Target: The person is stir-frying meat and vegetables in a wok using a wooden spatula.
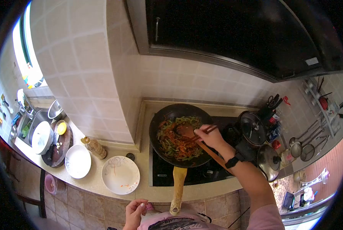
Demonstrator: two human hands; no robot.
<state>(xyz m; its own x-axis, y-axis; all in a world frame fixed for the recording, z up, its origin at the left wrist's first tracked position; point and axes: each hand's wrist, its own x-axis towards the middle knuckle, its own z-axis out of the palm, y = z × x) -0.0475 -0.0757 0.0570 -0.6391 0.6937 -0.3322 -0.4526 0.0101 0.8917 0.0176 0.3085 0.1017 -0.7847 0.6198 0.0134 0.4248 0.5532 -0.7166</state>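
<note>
A black wok [161, 154] with a yellowish handle [178, 188] sits on the dark stove. Sliced green and orange vegetables [175, 142] lie in it, with some liquid toward the back. My right hand [211, 137] is over the wok's right side, closed around brown chopsticks [199, 137] whose tips reach the food. A long wooden utensil [213, 154] leans across the right rim beneath that hand. Low in front of the counter, my left hand [136, 211] has its fingers curled; whether anything is between them cannot be made out. It touches neither wok nor handle.
A patterned plate [117, 174] with orange scraps, a white plate [78, 161], a bottle [94, 147] and a round board [66, 147] stand left of the stove. Lidded pots [268, 161] stand at right. Ladles [296, 147] hang beyond them.
</note>
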